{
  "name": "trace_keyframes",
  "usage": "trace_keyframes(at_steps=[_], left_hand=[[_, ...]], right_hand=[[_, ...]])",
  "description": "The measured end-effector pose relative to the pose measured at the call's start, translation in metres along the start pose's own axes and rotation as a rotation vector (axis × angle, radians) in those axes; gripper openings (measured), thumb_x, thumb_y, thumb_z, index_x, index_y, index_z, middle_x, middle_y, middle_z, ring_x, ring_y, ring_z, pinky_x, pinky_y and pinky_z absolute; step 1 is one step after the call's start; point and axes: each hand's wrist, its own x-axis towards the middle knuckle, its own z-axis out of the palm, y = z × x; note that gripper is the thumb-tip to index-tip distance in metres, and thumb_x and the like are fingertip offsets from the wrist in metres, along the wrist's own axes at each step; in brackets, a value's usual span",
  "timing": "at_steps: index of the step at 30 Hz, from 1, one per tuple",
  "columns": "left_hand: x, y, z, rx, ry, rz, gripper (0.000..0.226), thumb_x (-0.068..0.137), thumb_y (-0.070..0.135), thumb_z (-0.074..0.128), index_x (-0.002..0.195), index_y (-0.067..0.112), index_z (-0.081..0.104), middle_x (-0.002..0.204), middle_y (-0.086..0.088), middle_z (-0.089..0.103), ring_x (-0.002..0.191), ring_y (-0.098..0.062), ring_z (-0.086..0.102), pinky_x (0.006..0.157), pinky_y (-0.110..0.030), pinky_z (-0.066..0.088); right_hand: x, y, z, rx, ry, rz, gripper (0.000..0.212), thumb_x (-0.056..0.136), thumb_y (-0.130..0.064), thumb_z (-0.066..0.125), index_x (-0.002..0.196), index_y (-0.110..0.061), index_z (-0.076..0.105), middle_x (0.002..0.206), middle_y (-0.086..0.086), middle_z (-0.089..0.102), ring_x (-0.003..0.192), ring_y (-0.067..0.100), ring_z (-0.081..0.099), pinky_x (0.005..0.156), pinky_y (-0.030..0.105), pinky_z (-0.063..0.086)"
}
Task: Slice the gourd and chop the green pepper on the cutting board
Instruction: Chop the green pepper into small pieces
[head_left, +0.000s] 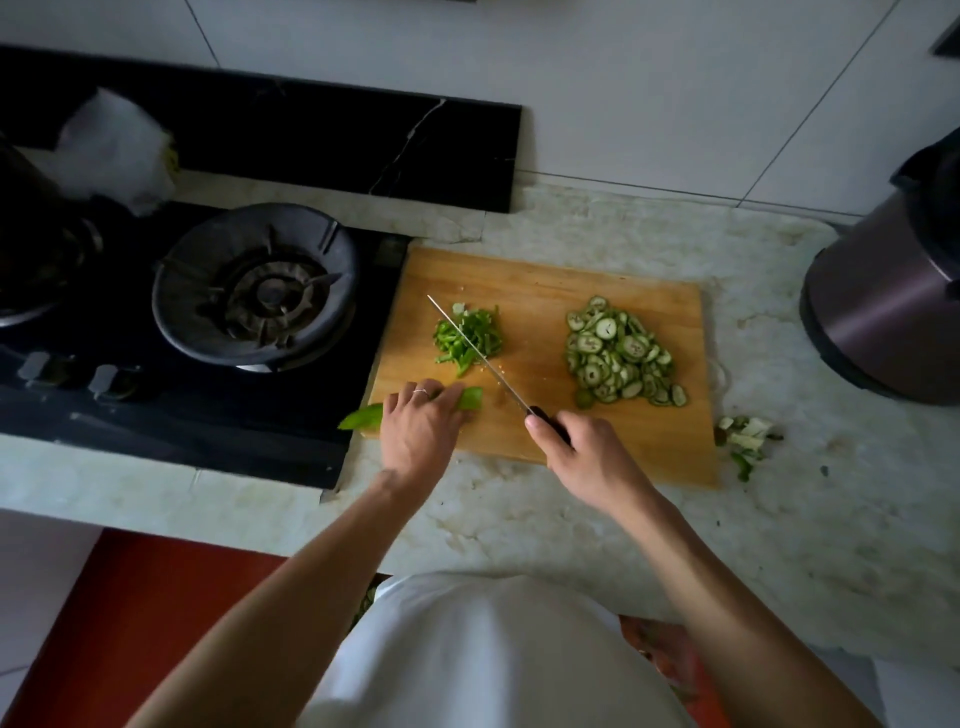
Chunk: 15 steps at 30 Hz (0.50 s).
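A wooden cutting board (545, 283) lies on the marble counter. On its right side sits a heap of round gourd slices (618, 353). Chopped green pepper strips (470, 335) lie in a small pile at the board's left centre. My left hand (421, 421) holds down a long green pepper piece (470, 399) at the board's near left corner; its tail sticks out over the stove edge. My right hand (576, 449) grips the dark handle of a knife (472, 348), whose thin blade points away to the upper left, across the pepper pile.
A black gas stove with a round burner (260, 291) adjoins the board's left edge. A dark metallic pot-like appliance (888, 301) stands at the right. Vegetable scraps (745, 439) lie on the counter by the board's near right corner. A white plastic bag (111, 148) sits back left.
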Motion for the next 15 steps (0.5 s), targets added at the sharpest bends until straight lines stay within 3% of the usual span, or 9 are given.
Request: trace_keyframes(at_steps=[2, 5, 7, 10, 15], left_hand=[[-0.003, 0.005, 0.003, -0.056, -0.001, -0.056, 0.047, 0.086, 0.039, 0.073, 0.131, 0.026, 0.064, 0.120, -0.006, 0.067, 0.114, -0.032, 0.058, 0.094, -0.043, 0.039], [-0.004, 0.002, -0.006, -0.128, -0.038, 0.093, 0.052, 0.083, 0.024, 0.078, 0.133, 0.022, 0.063, 0.118, -0.009, 0.070, 0.114, -0.031, 0.062, 0.102, -0.045, 0.040], [-0.006, -0.006, -0.014, -0.161, -0.005, 0.166, 0.050, 0.078, 0.012, 0.081, 0.126, 0.018, 0.068, 0.108, -0.010, 0.072, 0.100, -0.033, 0.068, 0.093, -0.045, 0.051], [-0.008, -0.020, -0.024, -0.217, 0.064, 0.134, 0.044, 0.079, 0.007, 0.079, 0.122, 0.014, 0.070, 0.106, -0.008, 0.072, 0.086, -0.032, 0.070, 0.066, -0.039, 0.060], [-0.004, -0.032, -0.025, -0.115, -0.006, 0.191, 0.042, 0.084, 0.013, 0.075, 0.125, 0.016, 0.068, 0.111, -0.007, 0.072, 0.096, -0.032, 0.069, 0.070, -0.044, 0.060]], right_hand=[[0.000, 0.004, -0.001, -0.023, -0.023, -0.009, 0.057, 0.096, -0.059, 0.047, 0.072, -0.009, 0.056, 0.063, 0.011, 0.065, 0.055, 0.025, 0.061, 0.052, 0.045, 0.048], [0.000, 0.010, -0.003, -0.028, -0.051, -0.023, 0.056, 0.096, -0.058, 0.047, 0.071, -0.009, 0.056, 0.063, 0.010, 0.065, 0.056, 0.024, 0.061, 0.054, 0.046, 0.048], [0.000, 0.014, -0.003, -0.016, -0.077, -0.028, 0.056, 0.096, -0.057, 0.048, 0.072, -0.008, 0.056, 0.064, 0.012, 0.065, 0.056, 0.025, 0.061, 0.054, 0.045, 0.048], [0.000, 0.017, 0.000, 0.010, -0.109, -0.042, 0.056, 0.097, -0.055, 0.049, 0.072, -0.006, 0.057, 0.065, 0.013, 0.065, 0.056, 0.026, 0.060, 0.053, 0.045, 0.046], [-0.001, 0.021, 0.003, 0.050, -0.111, -0.041, 0.055, 0.097, -0.052, 0.050, 0.070, -0.005, 0.056, 0.064, 0.013, 0.066, 0.056, 0.025, 0.061, 0.053, 0.043, 0.046]])
